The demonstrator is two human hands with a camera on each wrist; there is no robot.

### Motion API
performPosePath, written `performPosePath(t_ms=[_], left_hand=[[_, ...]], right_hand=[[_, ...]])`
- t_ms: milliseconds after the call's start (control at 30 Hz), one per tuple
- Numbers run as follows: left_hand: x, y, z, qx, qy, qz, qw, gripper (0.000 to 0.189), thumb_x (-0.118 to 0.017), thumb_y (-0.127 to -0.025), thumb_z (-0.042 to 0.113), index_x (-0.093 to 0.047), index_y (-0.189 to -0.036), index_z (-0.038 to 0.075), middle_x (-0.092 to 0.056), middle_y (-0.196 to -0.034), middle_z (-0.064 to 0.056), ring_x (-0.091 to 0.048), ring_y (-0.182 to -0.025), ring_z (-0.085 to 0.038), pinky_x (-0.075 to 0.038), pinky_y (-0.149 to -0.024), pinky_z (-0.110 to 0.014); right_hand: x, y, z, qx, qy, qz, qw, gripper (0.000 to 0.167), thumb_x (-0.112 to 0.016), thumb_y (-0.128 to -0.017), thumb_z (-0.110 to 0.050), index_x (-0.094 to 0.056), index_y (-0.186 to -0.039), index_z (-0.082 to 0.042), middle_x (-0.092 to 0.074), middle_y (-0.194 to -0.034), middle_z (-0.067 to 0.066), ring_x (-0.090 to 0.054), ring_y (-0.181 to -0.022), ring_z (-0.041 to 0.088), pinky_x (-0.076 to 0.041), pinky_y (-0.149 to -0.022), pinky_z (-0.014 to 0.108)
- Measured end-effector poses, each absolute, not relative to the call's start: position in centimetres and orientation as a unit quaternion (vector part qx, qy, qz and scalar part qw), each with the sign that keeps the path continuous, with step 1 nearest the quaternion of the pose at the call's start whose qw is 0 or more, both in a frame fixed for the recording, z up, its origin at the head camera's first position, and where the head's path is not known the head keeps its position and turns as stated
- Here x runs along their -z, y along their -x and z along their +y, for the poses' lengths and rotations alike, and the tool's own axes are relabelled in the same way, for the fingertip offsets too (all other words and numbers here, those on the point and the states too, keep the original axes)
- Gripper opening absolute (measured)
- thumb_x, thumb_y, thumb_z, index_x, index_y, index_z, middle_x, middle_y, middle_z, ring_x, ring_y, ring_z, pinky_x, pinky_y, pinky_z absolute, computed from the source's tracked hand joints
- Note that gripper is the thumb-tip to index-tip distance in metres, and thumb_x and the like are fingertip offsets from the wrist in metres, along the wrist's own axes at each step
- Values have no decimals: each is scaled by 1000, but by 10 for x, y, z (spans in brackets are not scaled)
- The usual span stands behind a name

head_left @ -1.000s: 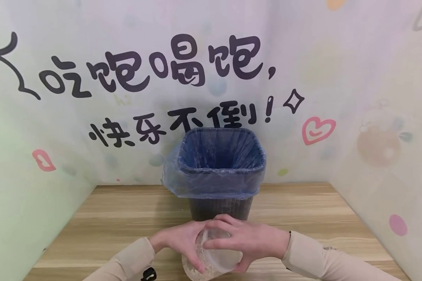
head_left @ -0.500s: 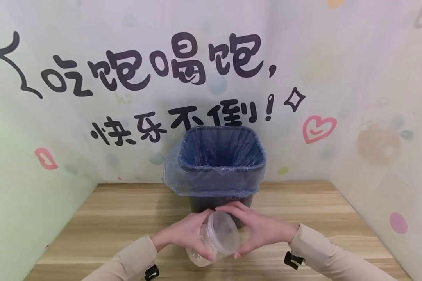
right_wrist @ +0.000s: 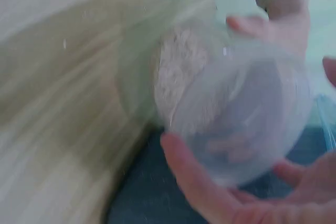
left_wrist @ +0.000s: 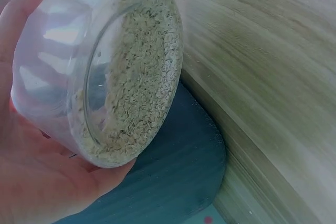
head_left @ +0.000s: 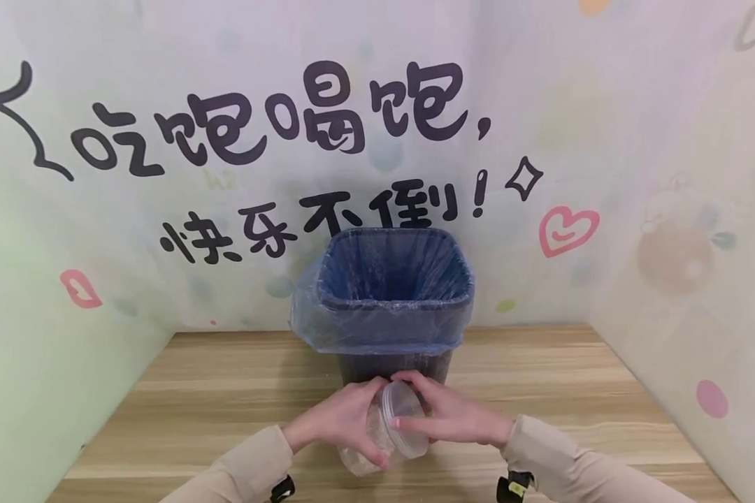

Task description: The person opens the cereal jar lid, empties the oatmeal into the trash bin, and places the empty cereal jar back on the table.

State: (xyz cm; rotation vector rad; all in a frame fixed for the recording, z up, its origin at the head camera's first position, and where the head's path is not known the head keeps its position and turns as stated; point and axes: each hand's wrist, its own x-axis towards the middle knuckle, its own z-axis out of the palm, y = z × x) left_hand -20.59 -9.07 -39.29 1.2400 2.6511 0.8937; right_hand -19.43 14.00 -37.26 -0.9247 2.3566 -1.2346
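A clear plastic jar (left_wrist: 52, 61) lies tilted between my hands in the head view, its lidded end up and to the right. Pale flakes, like oats (left_wrist: 149, 61), are heaped inside against the bottom and lower side. My left hand (head_left: 346, 420) grips the jar body, thumb in front and fingers behind. A translucent screw lid (head_left: 405, 402) covers the mouth. My right hand (head_left: 459, 417) grips this lid by its rim, one digit across the front and others at the far side. The right wrist view is blurred, but fingers (right_wrist: 197, 182) show at the lid's edge.
Just behind the hands stands a dark bin (head_left: 393, 363) lined with a blue plastic bag (head_left: 390, 328) folded over its rim. The wooden table (head_left: 226, 391) meets printed walls at the back and on both sides.
The right hand spread off the lid half a second ago and now holds it again. The jar has risen slightly and shifted a little right since one second ago.
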Motion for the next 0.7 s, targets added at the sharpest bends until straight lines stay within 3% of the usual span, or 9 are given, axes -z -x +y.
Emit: performPosePath(t_ms=[67, 133, 233, 300, 433, 500, 700], left_hand=[[392, 206, -91, -286, -405, 867, 43, 85, -92, -57, 35, -50, -124, 6, -61, -112, -4, -57, -99, -9, -48, -84, -22], [392, 206, -93, -279, -406, 869, 46, 83, -92, -56, 37, -50, -121, 7, -61, -109, -2, -57, -95, -8, -48, -81, -21], [394, 206, -97, -275, -412, 867, 52, 82, -92, -55, 39, -50, -120, 8, -61, -107, 0, -57, -93, -6, -48, -79, -19], [394, 206, -99, -283, -419, 861, 61, 82, -92, -56, 38, -50, -121, 9, -61, -108, 1, -57, -94, -5, -48, -80, -19], [395, 209, -102, -302, -433, 845, 82, 82, -92, -59, 37, -48, -124, 12, -59, -114, 3, -55, -98, -4, -47, -84, -19], [395, 211, -104, -298, -438, 844, 87, 82, -92, -59, 38, -48, -123, 12, -59, -113, 6, -55, -98, -3, -47, -84, -19], [399, 215, -118, -297, -420, 850, 114, 83, -93, -58, 35, -50, -125, 11, -59, -111, 6, -56, -96, -4, -47, -84, -21]], right_hand=[[377, 191, 137, 416, 335, 837, 119, 64, -67, -89, -44, -41, -139, -14, -49, -132, 7, -53, -112, 27, -51, -84, 40], [383, 189, 136, 397, 362, 840, 73, 66, -71, -86, -43, -43, -139, -16, -48, -132, 5, -50, -116, 26, -50, -86, 39], [392, 189, 136, 373, 427, 823, 25, 72, -78, -81, -35, -42, -141, -20, -44, -133, 4, -50, -112, 24, -53, -77, 33], [395, 190, 136, 342, 475, 811, -18, 78, -82, -76, -32, -41, -142, -21, -42, -135, 5, -49, -114, 23, -54, -77, 30], [397, 196, 137, 267, 555, 780, -112, 85, -85, -69, -32, -43, -141, -19, -41, -139, 11, -43, -125, 23, -47, -94, 35], [396, 198, 138, 227, 581, 769, -142, 87, -86, -66, -33, -43, -140, -20, -40, -140, 13, -42, -126, 26, -45, -96, 39], [390, 198, 144, 132, 609, 768, -145, 88, -86, -66, -38, -43, -142, -28, -37, -146, 10, -39, -127, 26, -48, -92, 44]])
